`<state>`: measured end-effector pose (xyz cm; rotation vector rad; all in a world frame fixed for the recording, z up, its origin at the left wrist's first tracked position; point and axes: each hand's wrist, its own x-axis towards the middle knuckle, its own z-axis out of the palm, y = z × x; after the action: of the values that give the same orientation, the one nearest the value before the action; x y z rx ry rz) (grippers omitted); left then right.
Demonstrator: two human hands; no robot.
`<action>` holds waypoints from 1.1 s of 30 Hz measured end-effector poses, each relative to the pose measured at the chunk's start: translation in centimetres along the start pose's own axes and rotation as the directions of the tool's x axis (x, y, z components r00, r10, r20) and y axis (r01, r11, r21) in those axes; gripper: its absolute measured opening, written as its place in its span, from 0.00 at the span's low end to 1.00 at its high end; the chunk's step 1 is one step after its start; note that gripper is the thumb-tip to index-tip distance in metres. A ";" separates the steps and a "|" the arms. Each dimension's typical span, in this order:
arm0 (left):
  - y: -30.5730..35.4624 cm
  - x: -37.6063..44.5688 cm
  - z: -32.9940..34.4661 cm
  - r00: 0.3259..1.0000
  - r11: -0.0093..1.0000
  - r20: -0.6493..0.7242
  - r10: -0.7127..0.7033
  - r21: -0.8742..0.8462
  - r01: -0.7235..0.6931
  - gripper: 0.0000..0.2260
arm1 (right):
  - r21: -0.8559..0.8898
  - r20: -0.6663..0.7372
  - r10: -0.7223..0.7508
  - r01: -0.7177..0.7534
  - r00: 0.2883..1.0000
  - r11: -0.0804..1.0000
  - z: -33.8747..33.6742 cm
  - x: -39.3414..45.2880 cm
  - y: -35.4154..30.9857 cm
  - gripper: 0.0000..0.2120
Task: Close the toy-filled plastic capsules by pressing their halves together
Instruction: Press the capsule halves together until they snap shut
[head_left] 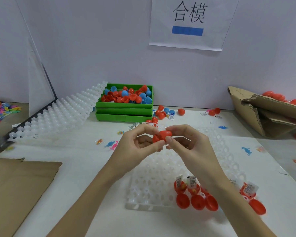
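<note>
We find a red capsule (161, 136) held above the white tray (150, 189), mid-table, its two halves meeting at an angle and not fully seated. The left hand (137, 142) pinches the left half between thumb and fingers; the right hand (186, 142) pinches the right half, thumb in front. Both grips are closed on the capsule.

At the tray's near right corner we note open red capsules (196, 200) in the sockets, with paper slips (192, 181) standing in several. Beyond the hands, stacked green bins (123, 115) hold red and blue halves (128, 96). A second white tray (58, 115) leans left of the bins. Small toy dinosaurs (113, 145) lie loose on the table (85, 168). Torn cardboard (256, 113) sits far right, and a paper sign (188, 23) hangs on the wall.
</note>
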<state>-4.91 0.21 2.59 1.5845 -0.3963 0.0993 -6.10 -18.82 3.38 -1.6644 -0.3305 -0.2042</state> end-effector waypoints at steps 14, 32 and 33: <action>-0.2 0.0 0.3 0.984 0.992 -0.131 0.122 0.035 -0.118 0.16 | -0.047 0.000 -0.133 0.133 0.991 0.990 0.1 0.0 0.1 0.08; -0.6 -0.8 1.8 0.882 0.814 -0.161 0.443 0.485 -0.321 0.13 | -0.177 -0.067 -0.240 0.225 0.969 0.958 2.0 -0.8 0.8 0.16; -0.6 -0.8 2.0 0.879 0.810 -0.153 0.452 0.482 -0.333 0.13 | -0.199 -0.090 -0.251 0.229 0.964 0.953 2.1 -0.9 0.8 0.16</action>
<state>-5.87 -1.57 1.64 1.8847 -0.5178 0.7669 -6.78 -16.89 2.05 -1.7870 -0.4386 -0.5255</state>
